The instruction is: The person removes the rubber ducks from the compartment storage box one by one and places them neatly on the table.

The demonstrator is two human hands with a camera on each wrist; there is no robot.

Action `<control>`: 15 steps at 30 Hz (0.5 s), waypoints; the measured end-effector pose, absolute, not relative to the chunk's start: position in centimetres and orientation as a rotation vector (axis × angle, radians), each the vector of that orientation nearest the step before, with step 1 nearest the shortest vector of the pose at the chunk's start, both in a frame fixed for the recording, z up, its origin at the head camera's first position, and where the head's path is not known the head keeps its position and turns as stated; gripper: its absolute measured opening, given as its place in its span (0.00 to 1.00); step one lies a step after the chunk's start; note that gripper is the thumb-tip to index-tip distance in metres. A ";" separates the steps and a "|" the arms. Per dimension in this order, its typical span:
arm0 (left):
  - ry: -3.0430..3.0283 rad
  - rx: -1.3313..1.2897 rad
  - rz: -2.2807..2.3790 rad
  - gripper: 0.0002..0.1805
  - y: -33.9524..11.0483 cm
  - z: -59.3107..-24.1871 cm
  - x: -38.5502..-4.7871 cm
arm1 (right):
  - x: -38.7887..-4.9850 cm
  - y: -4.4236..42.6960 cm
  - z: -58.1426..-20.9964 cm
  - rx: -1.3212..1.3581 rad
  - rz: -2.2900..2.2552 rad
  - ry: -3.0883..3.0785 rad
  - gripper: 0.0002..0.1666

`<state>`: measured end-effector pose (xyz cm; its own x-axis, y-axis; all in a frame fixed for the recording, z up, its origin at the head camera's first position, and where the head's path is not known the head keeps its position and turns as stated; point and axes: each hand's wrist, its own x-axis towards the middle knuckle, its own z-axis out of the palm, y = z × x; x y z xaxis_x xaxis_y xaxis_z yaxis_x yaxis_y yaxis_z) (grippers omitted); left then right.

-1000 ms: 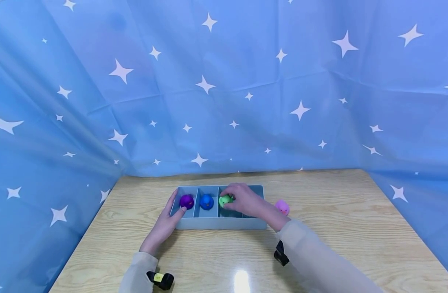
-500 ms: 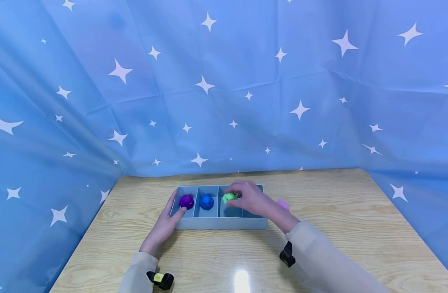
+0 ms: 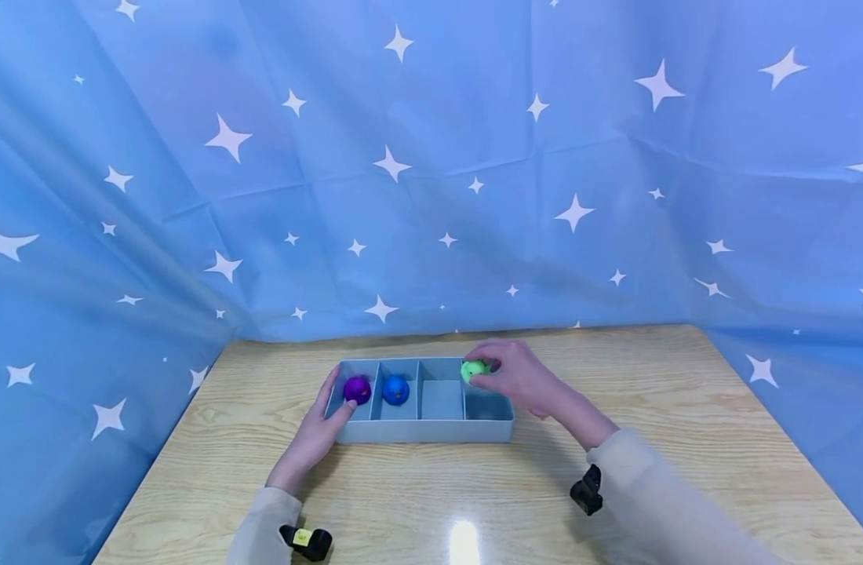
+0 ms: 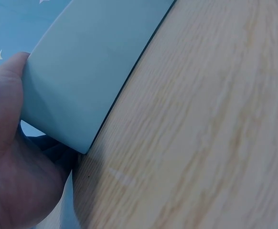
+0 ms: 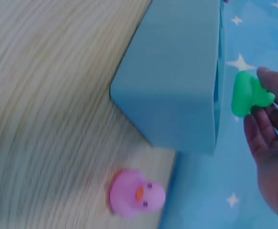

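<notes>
A light blue box (image 3: 424, 431) with four compartments lies on the table, a purple duck (image 3: 357, 389) in its leftmost compartment and a blue duck (image 3: 395, 389) in the one beside it. My left hand (image 3: 314, 435) grips the box's left end, thumb on the front rim; the left wrist view shows this hand (image 4: 19, 157) around the box's corner (image 4: 77, 129). My right hand (image 3: 522, 380) pinches a green duck (image 3: 475, 370) over the rightmost compartment. In the right wrist view the green duck (image 5: 246, 94) is held above the rim by the fingertips (image 5: 268, 78).
A pink duck (image 5: 129, 193) sits on the wooden table (image 5: 48, 119) near the box's right end; in the head view my right hand mostly covers it. A blue cloth (image 3: 431, 173) with white stars hangs behind the table.
My right hand has lifted the green duck out of the third compartment and moved it right, over the rightmost one. My left hand keeps its hold on the box.
</notes>
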<state>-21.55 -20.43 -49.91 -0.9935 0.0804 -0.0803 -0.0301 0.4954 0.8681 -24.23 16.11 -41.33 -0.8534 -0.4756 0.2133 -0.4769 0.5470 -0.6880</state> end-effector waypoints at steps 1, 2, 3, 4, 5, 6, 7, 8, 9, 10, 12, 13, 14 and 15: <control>2.620 0.042 1.521 0.41 -20.4 -49.9 -21.5 | -24.2 16.5 -41.3 0.837 1.215 -2.757 0.19; 2.619 0.039 1.520 0.41 -20.4 -49.9 -21.5 | -24.1 16.9 -41.2 0.835 1.193 -2.744 0.19; 2.617 0.036 1.518 0.41 -20.4 -49.9 -21.4 | -24.1 17.3 -41.2 0.829 1.173 -2.731 0.19; 2.617 0.036 1.519 0.41 -20.4 -49.9 -21.4 | -24.0 17.7 -41.2 0.826 1.158 -2.718 0.19; 2.617 0.035 1.520 0.41 -20.4 -49.9 -21.4 | -23.9 18.1 -41.2 0.820 1.145 -2.706 0.19; 2.616 0.033 1.521 0.41 -20.4 -49.9 -21.3 | -23.8 18.5 -41.2 0.812 1.136 -2.696 0.19; 2.615 0.033 1.523 0.41 -20.4 -49.9 -21.3 | -23.7 18.9 -41.2 0.806 1.132 -2.684 0.19; 2.614 0.035 1.526 0.41 -20.4 -49.9 -21.3 | -23.6 19.3 -41.3 0.802 1.131 -2.675 0.19; 2.615 0.035 1.525 0.41 -20.4 -49.9 -21.3 | -23.5 19.7 -41.3 0.791 1.125 -2.673 0.20; 2.615 0.036 1.526 0.41 -20.4 -50.0 -21.3 | -23.5 20.1 -41.4 0.783 1.116 -2.670 0.20; 2.614 0.033 1.524 0.41 -20.4 -49.9 -21.4 | -23.3 20.9 -41.5 0.760 1.111 -2.670 0.20; 2.613 0.030 1.523 0.41 -20.4 -49.9 -21.4 | -23.2 21.3 -41.5 0.749 1.100 -2.673 0.20; 2.614 0.028 1.520 0.41 -20.4 -49.8 -21.5 | -23.2 21.7 -41.6 0.737 1.089 -2.676 0.20; 2.615 0.025 1.517 0.41 -20.4 -49.8 -21.6 | -23.1 22.1 -41.6 0.723 1.077 -2.678 0.20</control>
